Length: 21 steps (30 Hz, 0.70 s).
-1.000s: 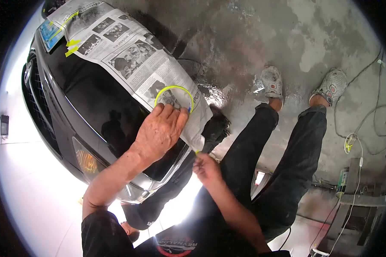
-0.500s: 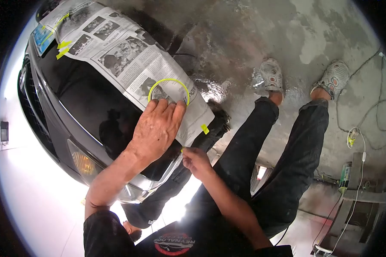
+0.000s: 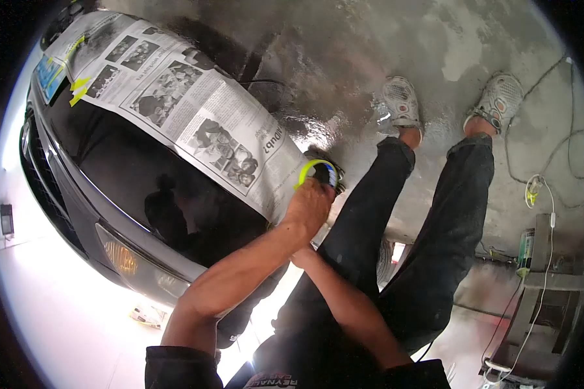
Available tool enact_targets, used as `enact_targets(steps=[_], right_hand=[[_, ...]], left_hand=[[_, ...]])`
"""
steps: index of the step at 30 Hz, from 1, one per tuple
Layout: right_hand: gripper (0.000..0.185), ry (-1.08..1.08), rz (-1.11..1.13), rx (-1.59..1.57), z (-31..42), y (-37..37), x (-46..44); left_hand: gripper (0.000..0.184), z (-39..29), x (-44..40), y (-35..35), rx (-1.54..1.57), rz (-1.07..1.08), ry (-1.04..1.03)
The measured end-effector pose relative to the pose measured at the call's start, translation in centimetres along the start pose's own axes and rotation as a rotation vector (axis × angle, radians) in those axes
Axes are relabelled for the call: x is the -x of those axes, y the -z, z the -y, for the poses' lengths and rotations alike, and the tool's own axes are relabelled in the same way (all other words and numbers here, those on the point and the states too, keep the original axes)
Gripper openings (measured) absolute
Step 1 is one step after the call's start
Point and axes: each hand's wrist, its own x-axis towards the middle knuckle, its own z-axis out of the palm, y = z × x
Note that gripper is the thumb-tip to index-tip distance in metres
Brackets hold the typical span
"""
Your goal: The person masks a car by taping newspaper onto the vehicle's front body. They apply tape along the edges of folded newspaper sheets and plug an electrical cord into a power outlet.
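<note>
My left hand is closed around a roll of yellow-green masking tape, held by the lower corner of a newspaper sheet. The sheet lies over the edge of a glossy black car panel, with yellow-green tape strips on its upper part. My right hand is just below the left one, mostly hidden behind my left wrist. Its fingers do not show.
The car's headlight sits at lower left. Dark clothing, apparently another person's, shows beneath my left forearm. Cables cross the concrete floor at right, near a metal stand with a can beside it.
My left hand has moved down and right with the tape roll, from over the newspaper's middle to its lower corner. My right hand has gone from plain view to behind my left wrist.
</note>
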Motion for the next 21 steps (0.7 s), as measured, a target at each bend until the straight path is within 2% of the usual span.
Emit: enact_targets(steps=[3, 4, 6, 9, 11, 17, 18, 20, 21], right_hand=[[0.034, 0.125, -0.051, 0.329, 1.1, -0.1, -0.4], [0.035, 0.174, -0.080, 0.475, 1.5, -0.1, -0.7], [0.037, 0.275, -0.140, 0.787, 1.8, -0.1, -1.0], [0.041, 0.375, -0.204, 1.104, 1.9, 0.4, -0.7], [0.043, 0.430, -0.232, 1.251, 2.1, 0.7, -0.7], [0.045, 0.505, -0.116, 1.438, 2.3, 0.6, 0.8], [0.043, 0.493, -0.029, 1.527, 2.8, 1.1, 1.5], [0.040, 0.376, 0.025, 1.479, 6.1, 0.5, 4.7], [0.039, 0.281, -0.017, 1.346, 9.5, -0.7, 7.3]], left_hand=[[0.039, -0.2, -0.7, -2.2, 0.068, 0.066, 0.137], [0.048, 0.0, -0.9, -2.0, 0.159, 0.232, 0.108], [0.051, -0.2, -0.2, -2.9, 0.017, 0.207, 0.120], [0.056, -1.0, 1.1, -4.1, -0.166, 0.297, 0.065], [0.059, -1.2, 2.0, -7.2, -0.249, 0.212, 0.041], [0.051, -1.5, 2.7, -6.2, -0.175, 0.220, 0.045], [0.047, -1.0, 2.7, -4.7, -0.029, 0.231, 0.029], [0.038, 0.6, 3.0, -1.6, 0.268, 0.265, 0.007], [0.035, 0.5, 3.4, -2.3, 0.389, 0.094, 0.039]])
